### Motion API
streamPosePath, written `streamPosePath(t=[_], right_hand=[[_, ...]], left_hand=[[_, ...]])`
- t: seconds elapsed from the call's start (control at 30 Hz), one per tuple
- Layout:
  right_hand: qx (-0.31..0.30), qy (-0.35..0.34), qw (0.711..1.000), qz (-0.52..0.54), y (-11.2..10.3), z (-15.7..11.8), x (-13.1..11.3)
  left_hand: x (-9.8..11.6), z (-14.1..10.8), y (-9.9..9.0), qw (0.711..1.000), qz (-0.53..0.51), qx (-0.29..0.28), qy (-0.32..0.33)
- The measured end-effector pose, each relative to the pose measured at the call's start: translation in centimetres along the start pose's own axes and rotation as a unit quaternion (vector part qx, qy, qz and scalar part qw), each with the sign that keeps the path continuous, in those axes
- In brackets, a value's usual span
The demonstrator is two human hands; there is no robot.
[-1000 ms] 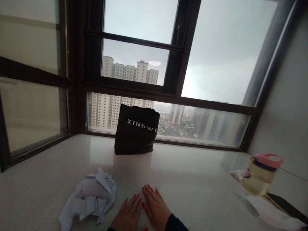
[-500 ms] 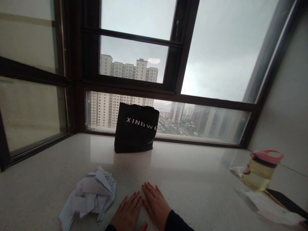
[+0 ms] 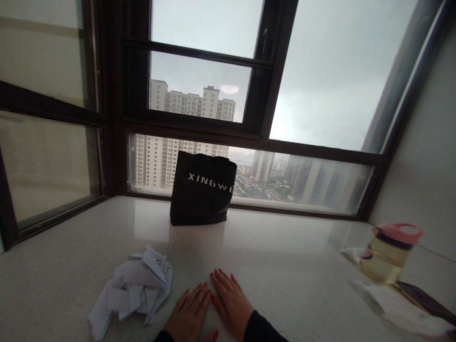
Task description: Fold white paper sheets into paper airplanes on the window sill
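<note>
My left hand lies flat on the speckled white counter, fingers stretched forward and holding nothing. Close beside it, my right hand rests palm down, also with its fingers extended and nothing held. The two hands angle toward each other, their fingers almost meeting. To the left of my left hand is a heap of folded white paper pieces. Beyond both hands, a black bag with white lettering stands upright near the window.
On the right stands a bottle with a pink lid and yellowish liquid. Near it lie a white plastic packet and a dark flat object. Dark window frames border the counter's back, with a wall at right.
The view has shifted very slightly. Both hands, the paper heap and the bag stay where they were.
</note>
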State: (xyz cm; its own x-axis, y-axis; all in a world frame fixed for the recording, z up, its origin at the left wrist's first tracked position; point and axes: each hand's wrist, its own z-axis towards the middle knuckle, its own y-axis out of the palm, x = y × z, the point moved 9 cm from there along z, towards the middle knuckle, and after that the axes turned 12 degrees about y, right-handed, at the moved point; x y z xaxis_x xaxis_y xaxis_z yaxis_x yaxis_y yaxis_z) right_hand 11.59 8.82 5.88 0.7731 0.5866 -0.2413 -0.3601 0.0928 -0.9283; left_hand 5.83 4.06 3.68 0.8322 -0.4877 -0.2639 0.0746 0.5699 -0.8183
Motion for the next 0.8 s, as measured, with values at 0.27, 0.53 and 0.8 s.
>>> streamPosePath(t=[0.27,0.53,0.8], right_hand=[[0.001,-0.005,1.000,-0.003,0.05,-0.08,-0.05],[-0.004,-0.004,1.000,-0.003,-0.07,-0.09,-0.15],[0.007,0.000,1.000,0.004,0.07,-0.10,0.22]], left_hand=[[0.00,0.04,-0.20,1.000,-0.004,-0.005,0.000],[0.04,0.03,-0.25,1.000,-0.001,-0.005,-0.002],[0.04,-0.03,-0.19,1.000,-0.005,0.000,0.001]])
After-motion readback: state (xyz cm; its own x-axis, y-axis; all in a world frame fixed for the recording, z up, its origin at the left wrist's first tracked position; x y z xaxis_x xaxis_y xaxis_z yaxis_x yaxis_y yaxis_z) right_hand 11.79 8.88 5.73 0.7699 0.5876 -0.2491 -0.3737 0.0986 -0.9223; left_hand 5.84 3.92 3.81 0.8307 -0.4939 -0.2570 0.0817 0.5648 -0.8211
